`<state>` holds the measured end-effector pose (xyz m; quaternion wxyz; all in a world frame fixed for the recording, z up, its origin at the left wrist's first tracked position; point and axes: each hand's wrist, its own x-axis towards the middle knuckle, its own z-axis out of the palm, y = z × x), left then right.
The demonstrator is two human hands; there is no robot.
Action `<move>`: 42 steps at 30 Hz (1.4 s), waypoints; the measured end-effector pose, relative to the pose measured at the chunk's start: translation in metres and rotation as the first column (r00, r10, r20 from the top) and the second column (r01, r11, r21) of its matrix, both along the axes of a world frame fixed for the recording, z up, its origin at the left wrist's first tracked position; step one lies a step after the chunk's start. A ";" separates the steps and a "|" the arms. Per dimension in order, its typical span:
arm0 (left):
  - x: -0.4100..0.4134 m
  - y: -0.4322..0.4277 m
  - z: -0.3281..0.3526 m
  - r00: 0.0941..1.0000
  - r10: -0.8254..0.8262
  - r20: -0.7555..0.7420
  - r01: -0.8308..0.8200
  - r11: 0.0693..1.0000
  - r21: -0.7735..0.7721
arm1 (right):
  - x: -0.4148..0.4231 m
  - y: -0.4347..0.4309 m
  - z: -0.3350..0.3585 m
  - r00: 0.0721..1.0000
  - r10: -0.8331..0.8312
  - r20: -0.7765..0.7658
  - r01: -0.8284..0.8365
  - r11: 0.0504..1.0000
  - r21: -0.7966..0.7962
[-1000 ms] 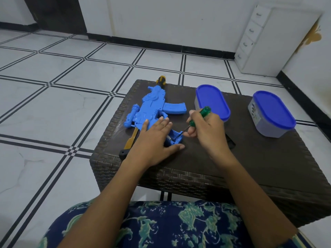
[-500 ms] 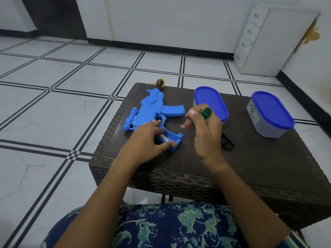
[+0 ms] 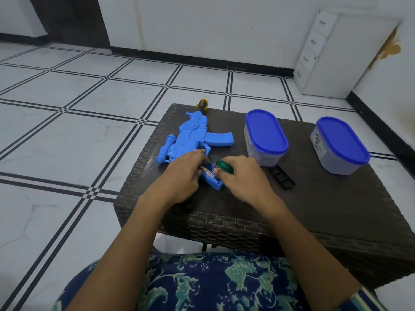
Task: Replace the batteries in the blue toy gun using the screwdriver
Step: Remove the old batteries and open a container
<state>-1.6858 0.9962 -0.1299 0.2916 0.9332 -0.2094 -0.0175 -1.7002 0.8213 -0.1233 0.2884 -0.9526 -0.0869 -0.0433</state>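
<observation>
head: open blue toy gun (image 3: 193, 140); left hand (image 3: 182, 176) pinching battery (image 3: 208, 175), right hand (image 3: 242, 178) gripping screwdriver (image 3: 222, 164)

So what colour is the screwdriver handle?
Green; the screwdriver handle sits in the right hand, seen in the head view.

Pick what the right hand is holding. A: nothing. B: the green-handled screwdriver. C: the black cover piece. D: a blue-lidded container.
B: the right hand curls round the green-handled screwdriver, while the black cover piece lies loose on the table nearby.
</observation>
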 end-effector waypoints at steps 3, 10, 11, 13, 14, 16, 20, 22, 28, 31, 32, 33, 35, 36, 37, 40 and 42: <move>-0.002 -0.001 0.001 1.000 -0.018 0.016 0.018 0.998 0.056 | -0.001 0.004 0.000 0.999 -0.001 -0.044 -0.001 0.999 -0.040; -0.001 -0.004 0.003 1.000 0.004 0.020 -0.005 0.999 0.045 | -0.003 0.012 -0.002 0.993 -0.001 -0.122 0.001 1.000 0.002; -0.001 -0.004 0.003 0.999 0.009 0.033 -0.010 0.999 0.038 | -0.003 0.012 -0.003 0.994 -0.012 -0.106 0.014 1.000 0.023; 0.000 -0.004 0.003 0.999 0.007 0.040 -0.009 1.000 0.027 | -0.003 0.012 -0.003 0.997 -0.029 -0.077 0.033 0.998 0.059; 0.000 -0.003 0.003 0.999 -0.001 0.038 0.000 1.000 0.009 | -0.003 0.013 -0.003 0.997 -0.033 -0.066 0.038 0.996 0.079; -0.001 -0.001 0.004 1.000 -0.012 0.019 0.013 0.997 -0.074 | -0.003 0.015 -0.002 0.997 -0.043 -0.060 0.050 0.992 0.115; -0.001 0.006 0.002 0.999 -0.028 0.015 0.030 0.990 -0.136 | -0.006 0.003 0.014 0.990 -0.139 -0.020 0.140 0.967 0.211; -0.002 0.007 -0.001 0.999 -0.047 0.024 0.048 0.999 -0.024 | -0.007 -0.016 0.022 0.960 -0.279 -0.003 0.275 0.945 0.176; -0.002 -0.003 -0.001 0.998 -0.056 0.028 0.049 0.977 0.209 | -0.007 -0.058 0.011 0.844 -0.510 -0.166 0.486 0.858 -0.169; 0.000 -0.003 0.002 0.999 -0.050 0.001 0.048 0.972 0.230 | -0.006 -0.059 0.007 0.833 -0.521 -0.186 0.487 0.850 -0.202; 0.000 -0.003 0.003 0.999 -0.046 -0.005 0.046 0.973 0.225 | -0.005 -0.060 0.007 0.829 -0.528 -0.185 0.496 0.847 -0.194; 0.000 -0.003 0.003 0.999 -0.045 -0.005 0.045 0.975 0.219 | -0.006 -0.061 0.007 0.825 -0.534 -0.185 0.505 0.844 -0.183; -0.002 -0.002 0.004 0.999 -0.044 -0.002 0.043 0.979 0.201 | -0.007 -0.062 0.007 0.835 -0.527 -0.161 0.512 0.849 -0.129; -0.002 -0.002 0.005 0.999 -0.044 0.001 0.043 0.981 0.191 | -0.007 -0.062 0.008 0.855 -0.505 -0.121 0.500 0.863 -0.069; -0.002 0.000 0.004 0.999 -0.043 0.006 0.041 0.983 0.179 | -0.008 -0.059 0.010 0.879 -0.472 -0.060 0.473 0.881 0.008; -0.003 0.005 0.005 0.999 -0.033 0.018 0.031 0.994 0.100 | -0.011 -0.043 0.018 0.915 -0.385 0.119 0.352 0.907 0.230; -0.005 0.007 0.006 1.000 -0.017 0.010 0.016 0.997 0.078 | -0.013 -0.029 0.021 0.937 -0.318 0.145 0.265 0.917 0.298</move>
